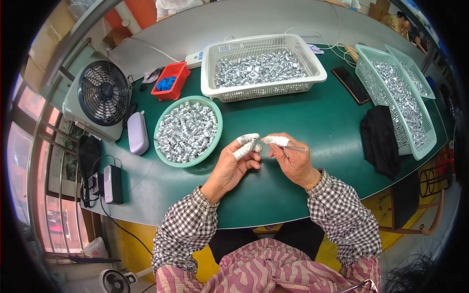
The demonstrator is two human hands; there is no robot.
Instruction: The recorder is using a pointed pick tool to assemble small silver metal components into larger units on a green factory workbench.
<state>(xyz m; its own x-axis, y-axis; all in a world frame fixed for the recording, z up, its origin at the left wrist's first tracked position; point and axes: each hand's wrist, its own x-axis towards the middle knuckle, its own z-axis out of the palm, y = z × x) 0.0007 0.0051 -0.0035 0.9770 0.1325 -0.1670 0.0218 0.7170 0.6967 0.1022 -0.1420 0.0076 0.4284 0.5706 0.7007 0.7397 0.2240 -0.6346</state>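
Observation:
Over the near middle of the green table, my two hands meet at the fingertips. My left hand [230, 165] pinches a small silvery metal part [258, 146] between thumb and fingers, some of them wrapped in white tape. In my right hand [297, 163] is a thin metal tool, seemingly tweezers [296, 148], its rounded end sticking out to the right and its tip reaching the part. White wrapping also covers a right fingertip. Left of my hands, a round mint-green basin [219, 122] is full of similar small metal parts. The fingers hide most of the held part.
A white basket [264, 92] of metal parts stands at the back, with a red bin [184, 78] beside it. Pale green baskets [424, 139], a phone [351, 85] and black cloth [378, 139] lie right. A fan [105, 93] and lilac case [138, 133] stand left.

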